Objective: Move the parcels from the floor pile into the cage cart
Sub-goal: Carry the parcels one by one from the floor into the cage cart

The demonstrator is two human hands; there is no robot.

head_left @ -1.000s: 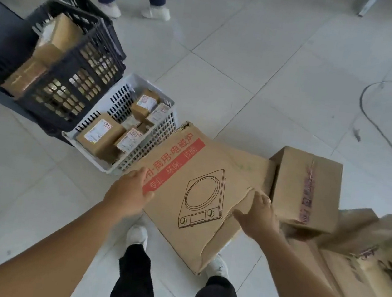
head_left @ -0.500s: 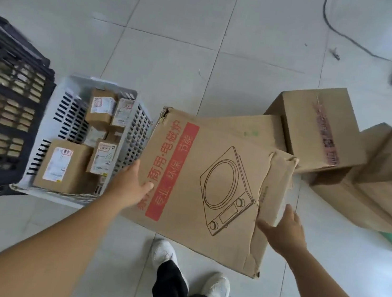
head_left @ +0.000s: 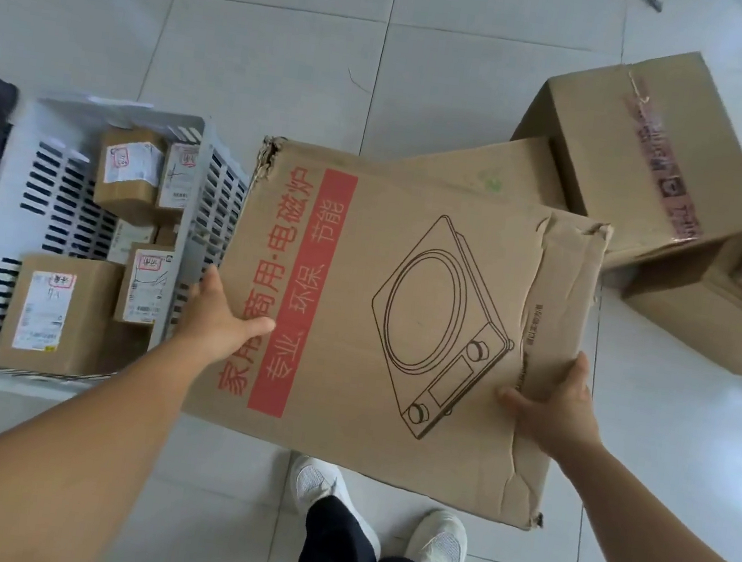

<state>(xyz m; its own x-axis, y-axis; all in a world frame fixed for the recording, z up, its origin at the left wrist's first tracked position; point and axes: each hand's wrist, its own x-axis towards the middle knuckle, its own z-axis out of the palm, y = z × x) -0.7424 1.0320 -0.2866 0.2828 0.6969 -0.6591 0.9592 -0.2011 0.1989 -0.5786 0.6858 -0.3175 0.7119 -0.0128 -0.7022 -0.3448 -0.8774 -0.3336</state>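
— Since a moment ago the right hand (head_left: 553, 406) has closed onto the induction-cooker box's (head_left: 398, 312) torn edge.
— And the box?
— Held level above the feet, left hand (head_left: 215, 321) gripping the opposite edge, long axis running away from the body; white crate (head_left: 208, 193) just left.

Flat cardboard parcel (head_left: 401, 322) lying broad face up at frame centre, printed with a line drawing of an induction cooker and a red band of Chinese characters; right-hand flap creased and torn, upper-left corner frayed. Being gripped at both side edges. Remaining brown parcels (head_left: 646, 147) sitting piled on the floor toward 2 o'clock, one taped along its top. Small labelled parcels (head_left: 129, 169) resting inside the white slotted crate (head_left: 18, 149) at 9 o'clock.
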